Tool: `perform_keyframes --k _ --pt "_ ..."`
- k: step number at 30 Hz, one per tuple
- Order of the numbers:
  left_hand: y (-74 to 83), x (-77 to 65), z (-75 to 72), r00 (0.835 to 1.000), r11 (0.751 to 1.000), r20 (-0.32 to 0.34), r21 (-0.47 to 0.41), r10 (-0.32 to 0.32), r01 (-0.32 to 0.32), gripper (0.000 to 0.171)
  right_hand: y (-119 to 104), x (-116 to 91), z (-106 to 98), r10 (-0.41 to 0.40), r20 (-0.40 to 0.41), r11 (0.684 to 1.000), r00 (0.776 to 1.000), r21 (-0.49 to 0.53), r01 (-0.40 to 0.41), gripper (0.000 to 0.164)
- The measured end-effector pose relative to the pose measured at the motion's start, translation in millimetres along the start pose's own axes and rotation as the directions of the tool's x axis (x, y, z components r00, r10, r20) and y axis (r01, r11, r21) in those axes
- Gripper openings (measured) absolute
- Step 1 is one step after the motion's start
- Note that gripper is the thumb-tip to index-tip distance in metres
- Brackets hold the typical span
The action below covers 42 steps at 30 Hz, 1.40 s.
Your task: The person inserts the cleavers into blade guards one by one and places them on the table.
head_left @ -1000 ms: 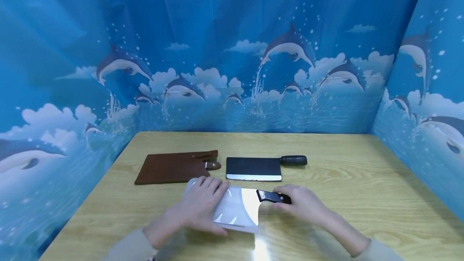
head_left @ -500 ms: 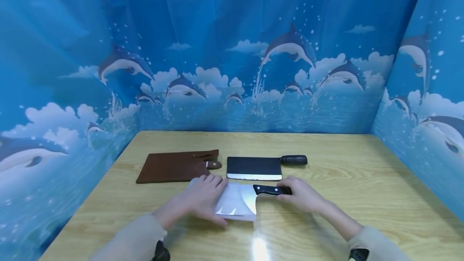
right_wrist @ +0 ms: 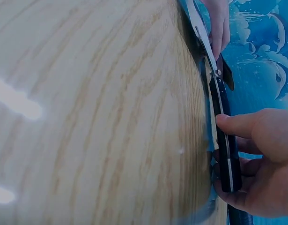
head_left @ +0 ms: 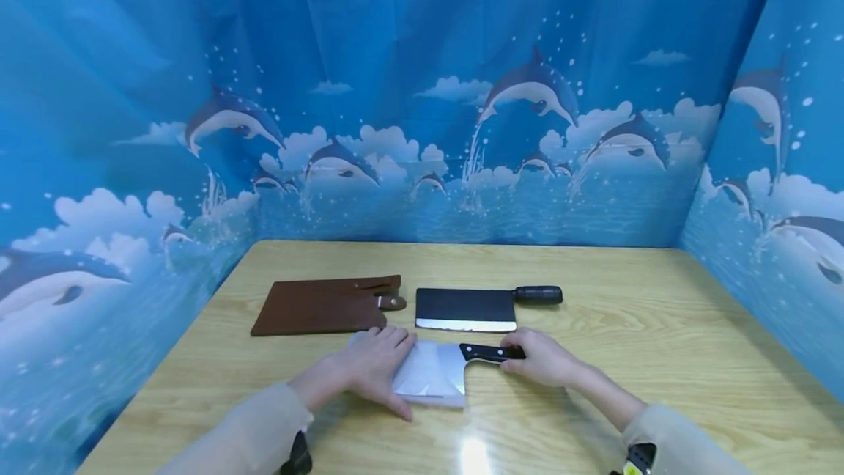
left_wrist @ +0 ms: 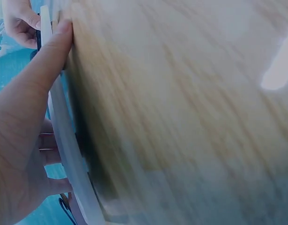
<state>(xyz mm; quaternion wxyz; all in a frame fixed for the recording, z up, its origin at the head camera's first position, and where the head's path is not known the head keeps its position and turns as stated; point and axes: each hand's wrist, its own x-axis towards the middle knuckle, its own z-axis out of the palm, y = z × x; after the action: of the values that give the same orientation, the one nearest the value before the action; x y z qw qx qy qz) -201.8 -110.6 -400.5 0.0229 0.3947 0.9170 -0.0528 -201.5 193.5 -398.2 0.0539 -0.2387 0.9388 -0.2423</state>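
Note:
A cleaver with a broad steel blade (head_left: 457, 355) and black riveted handle (head_left: 481, 352) lies at the front middle of the table, edge toward me. A translucent white blade sheath (head_left: 422, 376) covers most of its blade. My left hand (head_left: 376, 363) spans the sheath's left part, thumb along the near edge and fingers toward the far edge, holding it. My right hand (head_left: 542, 359) pinches the rear of the black handle between thumb and fingers; in the right wrist view the thumb (right_wrist: 232, 123) lies across the handle's side.
A brown leather sheath (head_left: 323, 306) with a snap strap lies beyond my left hand. Right of it is a second cleaver with a dark blade (head_left: 464, 304) and black round handle (head_left: 538, 295). A blue dolphin curtain (head_left: 422, 108) borders the wood-grain table (head_left: 620, 292).
The cleaver and its sheath have swung slightly away from me and now lie straighter. The handle has moved a little left and away, with my right hand on it. My left hand keeps its hold.

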Motion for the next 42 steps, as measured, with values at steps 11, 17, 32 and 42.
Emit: perform_keyframes --k 11,17,32,42 --pt "-4.3 -6.2 1.6 1.0 0.995 0.02 -0.105 0.001 0.001 0.113 -1.5 0.2 0.1 0.026 -0.018 0.999 1.0 -0.018 -0.026 0.022" --pt "-20.8 -22.4 -2.5 0.997 0.976 -0.026 -0.208 -0.077 0.07 0.111 7.6 -9.0 -8.0 0.035 -0.012 0.998 0.999 0.05 -0.034 0.035" --pt "-91.2 -57.2 -12.3 0.921 0.914 -0.164 -0.268 -0.353 0.303 0.096 48.2 -19.5 -44.9 0.071 -0.182 0.995 0.981 0.081 -0.057 0.04" --pt "-132.4 -61.1 -3.1 0.883 0.875 -0.161 -0.298 -0.441 0.383 0.102 71.4 0.4 -60.0 0.161 -0.27 0.985 0.949 0.102 -0.138 0.048"
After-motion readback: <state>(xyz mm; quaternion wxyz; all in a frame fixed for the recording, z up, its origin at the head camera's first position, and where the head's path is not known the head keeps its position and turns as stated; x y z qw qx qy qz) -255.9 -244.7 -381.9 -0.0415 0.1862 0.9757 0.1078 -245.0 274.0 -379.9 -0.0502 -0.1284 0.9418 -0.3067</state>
